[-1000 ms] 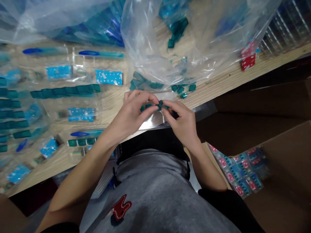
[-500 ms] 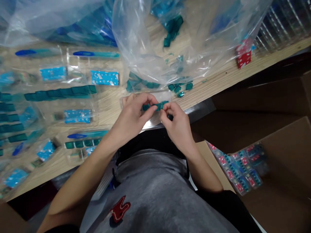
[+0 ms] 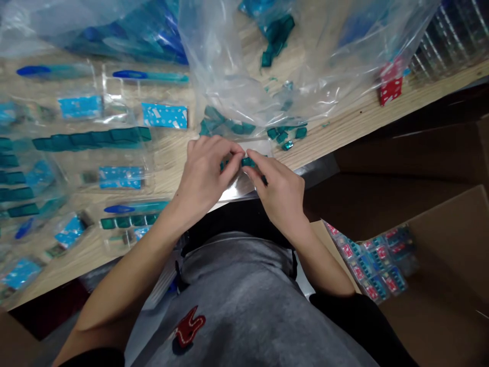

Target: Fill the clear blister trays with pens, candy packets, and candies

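My left hand (image 3: 209, 164) and my right hand (image 3: 275, 186) meet at the table edge, both with thumb and forefinger pinched on a strip of small teal plastic pieces (image 3: 248, 161). Fingers cover much of the strip, so its full length is hidden. Under the hands lies a clear plastic tray (image 3: 263, 148), partly covered. Just beyond it several loose teal pieces (image 3: 281, 136) rest on the wood, with a larger heap of teal pieces (image 3: 225, 124) behind my left hand.
On the left lie clear packs with blue patterned packets (image 3: 165, 115), teal strips (image 3: 91, 138) and blue-teal pens (image 3: 148, 76). A large clear bag (image 3: 214, 66) covers the back. A red packet (image 3: 391, 90) sits back right. Below right, an open cardboard box (image 3: 451, 239) holds filled packs (image 3: 376, 262).
My right hand has shifted its fingers along the strip, closer to my left fingertips. The camera view has moved slightly; the surrounding things stay in place.
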